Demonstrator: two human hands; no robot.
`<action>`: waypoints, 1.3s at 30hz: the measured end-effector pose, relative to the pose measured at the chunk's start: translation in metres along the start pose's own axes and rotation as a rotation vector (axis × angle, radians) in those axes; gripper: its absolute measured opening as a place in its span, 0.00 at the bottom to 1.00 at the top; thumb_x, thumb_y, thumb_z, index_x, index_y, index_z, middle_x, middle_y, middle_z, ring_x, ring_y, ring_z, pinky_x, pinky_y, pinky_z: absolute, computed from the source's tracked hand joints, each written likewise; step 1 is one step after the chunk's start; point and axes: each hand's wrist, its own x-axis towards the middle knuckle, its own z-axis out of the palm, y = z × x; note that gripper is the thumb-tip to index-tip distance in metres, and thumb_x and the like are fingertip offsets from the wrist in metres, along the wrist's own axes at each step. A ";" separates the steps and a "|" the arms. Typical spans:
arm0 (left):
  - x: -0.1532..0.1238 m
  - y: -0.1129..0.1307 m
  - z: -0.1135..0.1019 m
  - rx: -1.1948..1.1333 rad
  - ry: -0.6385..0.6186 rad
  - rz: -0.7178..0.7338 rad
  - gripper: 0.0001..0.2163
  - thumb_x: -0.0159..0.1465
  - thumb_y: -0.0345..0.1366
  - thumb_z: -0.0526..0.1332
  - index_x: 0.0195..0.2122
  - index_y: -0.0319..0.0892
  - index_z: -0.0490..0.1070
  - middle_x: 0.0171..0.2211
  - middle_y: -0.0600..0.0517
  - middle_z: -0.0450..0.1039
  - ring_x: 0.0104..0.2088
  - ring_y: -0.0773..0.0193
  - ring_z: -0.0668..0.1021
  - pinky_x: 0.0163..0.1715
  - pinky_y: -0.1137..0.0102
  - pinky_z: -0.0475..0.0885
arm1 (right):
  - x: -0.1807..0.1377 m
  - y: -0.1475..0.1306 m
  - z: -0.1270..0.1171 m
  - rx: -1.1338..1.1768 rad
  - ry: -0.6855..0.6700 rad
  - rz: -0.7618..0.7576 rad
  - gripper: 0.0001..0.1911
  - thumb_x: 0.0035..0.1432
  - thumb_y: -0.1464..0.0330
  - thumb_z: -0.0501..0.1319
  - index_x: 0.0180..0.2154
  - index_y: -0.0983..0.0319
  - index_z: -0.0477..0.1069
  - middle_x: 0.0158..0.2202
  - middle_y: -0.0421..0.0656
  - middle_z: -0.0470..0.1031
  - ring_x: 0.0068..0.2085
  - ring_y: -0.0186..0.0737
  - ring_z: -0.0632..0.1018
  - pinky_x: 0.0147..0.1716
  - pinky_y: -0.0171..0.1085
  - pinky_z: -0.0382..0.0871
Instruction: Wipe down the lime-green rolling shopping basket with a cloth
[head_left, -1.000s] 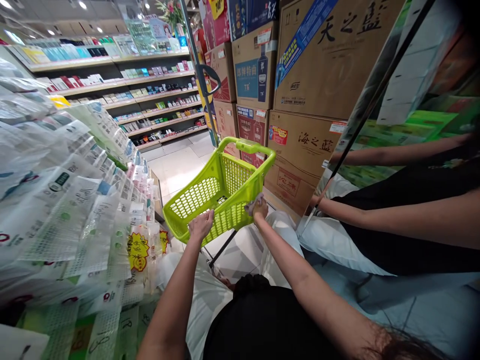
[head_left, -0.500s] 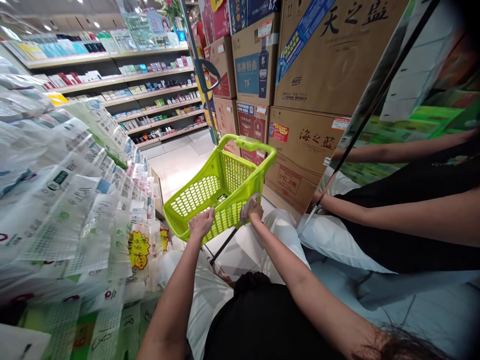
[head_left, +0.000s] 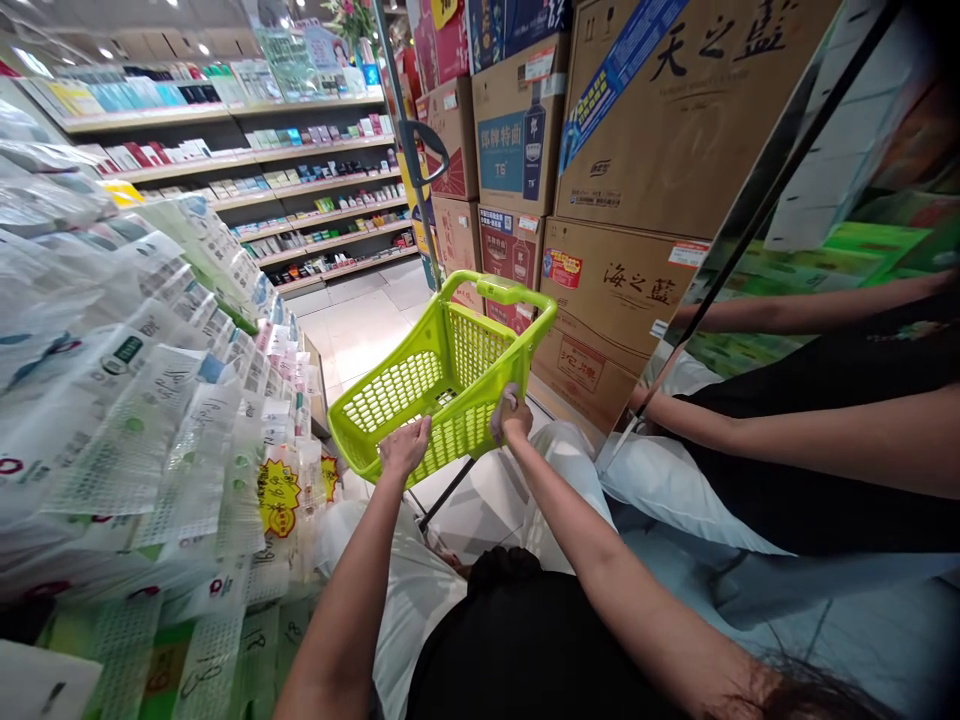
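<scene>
A lime-green plastic shopping basket (head_left: 420,385) sits tilted in front of me, its handle (head_left: 501,291) pointing away. My left hand (head_left: 405,446) grips the basket's near rim with curled fingers. My right hand (head_left: 511,417) is closed on a small pale cloth (head_left: 501,404) pressed against the right part of that rim. The basket's inside looks bare apart from a small dark item at the bottom.
Stacked bagged goods (head_left: 142,400) with a yellow price tag (head_left: 277,497) crowd the left. Cardboard cartons (head_left: 637,190) are piled on the right, next to a mirrored panel (head_left: 810,330) reflecting my arms. A tiled aisle (head_left: 360,325) leads to product shelves (head_left: 247,170).
My right hand with the cloth has slid a little left along the rim. The basket and my left hand have barely moved; the view shifted slightly.
</scene>
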 end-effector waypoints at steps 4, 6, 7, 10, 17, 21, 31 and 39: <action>0.001 -0.001 0.000 -0.008 -0.004 0.001 0.32 0.73 0.57 0.37 0.48 0.53 0.81 0.47 0.46 0.83 0.47 0.48 0.82 0.44 0.61 0.71 | -0.016 0.000 0.015 0.058 0.036 -0.100 0.13 0.64 0.63 0.54 0.37 0.61 0.75 0.33 0.46 0.77 0.36 0.43 0.76 0.38 0.37 0.67; 0.000 -0.001 -0.001 -0.011 -0.011 0.008 0.32 0.73 0.57 0.37 0.48 0.54 0.81 0.48 0.46 0.83 0.47 0.48 0.82 0.44 0.61 0.71 | -0.026 -0.001 0.022 0.071 0.016 -0.180 0.11 0.63 0.64 0.55 0.37 0.61 0.74 0.35 0.45 0.77 0.38 0.42 0.76 0.41 0.36 0.68; 0.000 -0.001 -0.002 -0.011 -0.011 0.009 0.32 0.73 0.58 0.37 0.48 0.54 0.81 0.48 0.46 0.83 0.47 0.48 0.82 0.44 0.61 0.71 | -0.028 -0.001 0.024 0.076 0.008 -0.206 0.10 0.63 0.64 0.56 0.37 0.60 0.74 0.36 0.45 0.77 0.39 0.42 0.76 0.42 0.36 0.67; -0.001 -0.001 -0.004 -0.001 -0.012 0.007 0.33 0.73 0.57 0.36 0.48 0.53 0.81 0.47 0.45 0.83 0.47 0.48 0.82 0.43 0.61 0.71 | -0.019 -0.001 0.021 0.078 0.032 -0.162 0.10 0.64 0.64 0.55 0.40 0.60 0.73 0.38 0.44 0.77 0.41 0.42 0.76 0.43 0.36 0.68; 0.000 0.000 -0.003 -0.007 0.006 0.013 0.32 0.73 0.57 0.37 0.50 0.54 0.81 0.47 0.46 0.83 0.47 0.47 0.82 0.43 0.61 0.71 | -0.027 0.000 0.032 0.064 0.068 -0.179 0.16 0.66 0.65 0.52 0.48 0.62 0.74 0.44 0.49 0.78 0.46 0.45 0.77 0.48 0.39 0.69; 0.001 -0.002 -0.001 -0.009 0.012 0.007 0.31 0.73 0.57 0.38 0.52 0.55 0.80 0.49 0.46 0.83 0.47 0.47 0.82 0.43 0.61 0.70 | -0.058 0.014 0.051 0.071 -0.050 -0.510 0.19 0.67 0.64 0.53 0.55 0.60 0.73 0.55 0.52 0.75 0.56 0.46 0.75 0.56 0.41 0.67; 0.005 -0.002 0.005 -0.016 0.026 0.037 0.33 0.73 0.58 0.36 0.46 0.52 0.80 0.47 0.47 0.83 0.46 0.50 0.82 0.41 0.63 0.69 | 0.004 -0.011 0.019 -0.021 0.350 -0.321 0.29 0.71 0.62 0.43 0.65 0.67 0.65 0.60 0.60 0.72 0.62 0.52 0.72 0.59 0.47 0.68; 0.008 0.000 0.009 -0.036 0.025 0.056 0.33 0.73 0.57 0.35 0.46 0.51 0.80 0.46 0.46 0.83 0.46 0.49 0.82 0.42 0.61 0.70 | -0.054 0.012 0.028 -0.372 -0.063 -0.796 0.26 0.73 0.64 0.47 0.66 0.61 0.69 0.59 0.55 0.73 0.57 0.47 0.76 0.53 0.40 0.72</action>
